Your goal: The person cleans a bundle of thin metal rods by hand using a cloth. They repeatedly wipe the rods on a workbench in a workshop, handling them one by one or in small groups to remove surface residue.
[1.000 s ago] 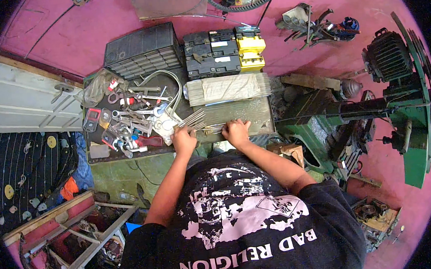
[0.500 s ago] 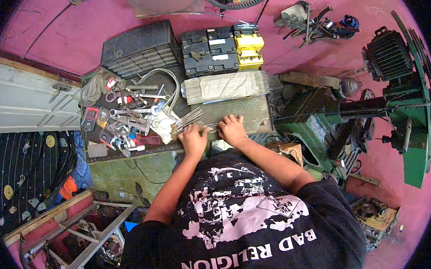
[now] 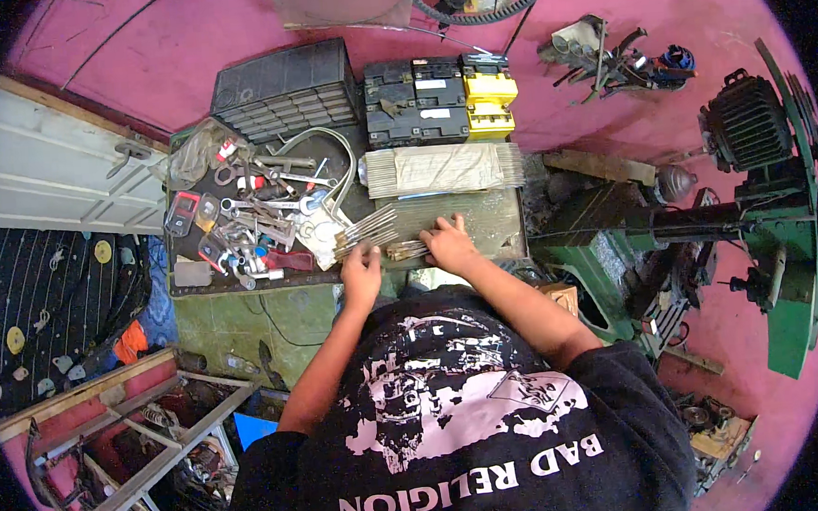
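Left hand (image 3: pixel 361 266): grasping fanned thin rods (image 3: pixel 370 228), near middle of counter (image 3: pixel 298 277) front edge. Right hand (image 3: pixel 451 243): fingers closed on smaller rod bundle (image 3: pixel 406 250), same edge, farther right. Handling, advised: light, even grip; rods parallel, ends level, bundles apart.

Rods (image 3: pixel 370 228): dull metal. Wrench (image 3: pixel 262 205): shiny metal.

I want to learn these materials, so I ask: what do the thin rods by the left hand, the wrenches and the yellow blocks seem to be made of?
Thin rods: probably metal, greyish with faint shine; slim and straight, any coating unclear.
Wrenches: likely steel, smooth, with bright highlights.
Yellow blocks: likely plastic, somewhat glossy, from even colour and crisp edges.
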### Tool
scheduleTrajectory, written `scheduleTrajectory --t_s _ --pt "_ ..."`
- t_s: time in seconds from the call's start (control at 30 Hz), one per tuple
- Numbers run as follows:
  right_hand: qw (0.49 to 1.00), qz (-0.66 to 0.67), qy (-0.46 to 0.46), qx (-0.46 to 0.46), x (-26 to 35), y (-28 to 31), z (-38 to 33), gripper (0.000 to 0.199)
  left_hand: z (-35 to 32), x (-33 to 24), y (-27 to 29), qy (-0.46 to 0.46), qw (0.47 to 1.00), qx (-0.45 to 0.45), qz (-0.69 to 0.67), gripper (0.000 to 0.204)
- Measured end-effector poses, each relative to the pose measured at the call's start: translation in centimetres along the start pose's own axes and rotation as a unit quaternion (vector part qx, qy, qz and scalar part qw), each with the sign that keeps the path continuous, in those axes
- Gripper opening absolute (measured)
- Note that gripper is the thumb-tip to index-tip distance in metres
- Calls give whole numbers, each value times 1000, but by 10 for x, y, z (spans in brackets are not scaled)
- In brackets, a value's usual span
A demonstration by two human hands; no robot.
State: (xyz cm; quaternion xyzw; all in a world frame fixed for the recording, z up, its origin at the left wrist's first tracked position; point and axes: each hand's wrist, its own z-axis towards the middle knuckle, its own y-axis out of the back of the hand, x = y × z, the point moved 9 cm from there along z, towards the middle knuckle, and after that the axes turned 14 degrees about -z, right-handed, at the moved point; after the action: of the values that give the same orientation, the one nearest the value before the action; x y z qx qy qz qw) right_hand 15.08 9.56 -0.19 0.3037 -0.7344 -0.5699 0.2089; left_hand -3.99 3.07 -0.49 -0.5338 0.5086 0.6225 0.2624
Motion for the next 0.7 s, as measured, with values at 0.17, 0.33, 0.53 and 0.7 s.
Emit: scheduleTrajectory --t_s 0.17,0.33,0.53,0.7 --pt "979 185 -75 -32 -22 12 -13 40 4 6 20 10 986 -34 -160 28" --pt "931 343 -61 -105 -19 17 -17 40 -1 -59 -41 -174 966 190 15 50" --pt "945 295 -61 -131 -9 -21 -23 56 -7 -94 -72 -194 941 275 26 52" --pt "960 271 -53 -55 -6 -12 -28 63 -13 -80 -78 -205 937 278 45 55"
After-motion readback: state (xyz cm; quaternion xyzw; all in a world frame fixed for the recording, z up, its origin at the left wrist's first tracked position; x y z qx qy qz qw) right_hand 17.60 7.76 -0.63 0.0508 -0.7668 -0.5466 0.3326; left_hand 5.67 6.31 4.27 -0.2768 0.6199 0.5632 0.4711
